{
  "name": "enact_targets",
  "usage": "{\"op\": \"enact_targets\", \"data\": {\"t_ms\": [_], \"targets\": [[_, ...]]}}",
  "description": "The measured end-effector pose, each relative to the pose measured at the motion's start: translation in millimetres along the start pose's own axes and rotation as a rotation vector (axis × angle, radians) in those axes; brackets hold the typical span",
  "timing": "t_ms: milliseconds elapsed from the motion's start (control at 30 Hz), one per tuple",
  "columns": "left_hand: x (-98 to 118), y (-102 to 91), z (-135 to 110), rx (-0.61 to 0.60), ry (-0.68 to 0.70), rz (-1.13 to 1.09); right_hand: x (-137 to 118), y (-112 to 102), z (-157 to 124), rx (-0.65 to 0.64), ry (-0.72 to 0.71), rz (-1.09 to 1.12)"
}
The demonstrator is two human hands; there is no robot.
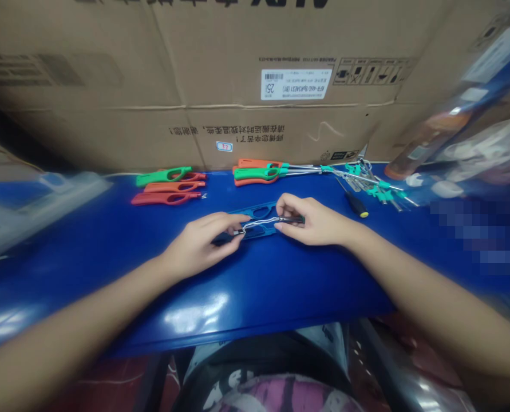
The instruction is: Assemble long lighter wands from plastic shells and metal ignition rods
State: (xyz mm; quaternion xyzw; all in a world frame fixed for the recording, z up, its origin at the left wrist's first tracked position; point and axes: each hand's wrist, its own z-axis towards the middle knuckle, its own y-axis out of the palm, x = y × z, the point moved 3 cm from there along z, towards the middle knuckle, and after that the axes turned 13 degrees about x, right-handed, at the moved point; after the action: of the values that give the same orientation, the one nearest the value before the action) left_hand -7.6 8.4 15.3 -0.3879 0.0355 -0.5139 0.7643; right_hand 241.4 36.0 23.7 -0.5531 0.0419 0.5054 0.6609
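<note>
My left hand (207,237) pinches a small dark piece at the end of some thin white wires (259,222). The wires run across to a slim dark rod (291,219), which the fingertips of my right hand (310,220) grip. Just behind and below the wires, blue plastic lighter handle halves (255,213) lie on the table, partly covered by both hands. Exactly what the small dark piece is cannot be made out.
Orange, red and green lighter handles (169,187) lie at the back left. Lighters with metal tubes (259,173) sit at the back centre. To their right are green-tipped metal parts (366,180) and a black screwdriver (356,205). A cardboard box (220,74) walls off the blue table (255,286).
</note>
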Motion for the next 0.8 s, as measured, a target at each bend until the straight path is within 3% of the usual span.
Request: {"op": "enact_targets", "data": {"t_ms": [200,500,667,800], "targets": [[-1.3,-0.5,-1.0,0.019,-0.023,0.007,5.3,0.3,1.3,0.013,-0.022,-0.047],[7.5,-3.4,3.7,0.008,0.071,-0.025,6.8,2.7,1.7,-0.098,-0.101,-0.179],[4.7,-3.4,3.2,0.082,0.05,0.001,6.7,1.0,1.3,-0.097,-0.015,-0.219],[0.5,-3.9,2.2,0.13,0.003,0.043,2.9,0.2,0.9,-0.087,-0.088,-0.176]]}}
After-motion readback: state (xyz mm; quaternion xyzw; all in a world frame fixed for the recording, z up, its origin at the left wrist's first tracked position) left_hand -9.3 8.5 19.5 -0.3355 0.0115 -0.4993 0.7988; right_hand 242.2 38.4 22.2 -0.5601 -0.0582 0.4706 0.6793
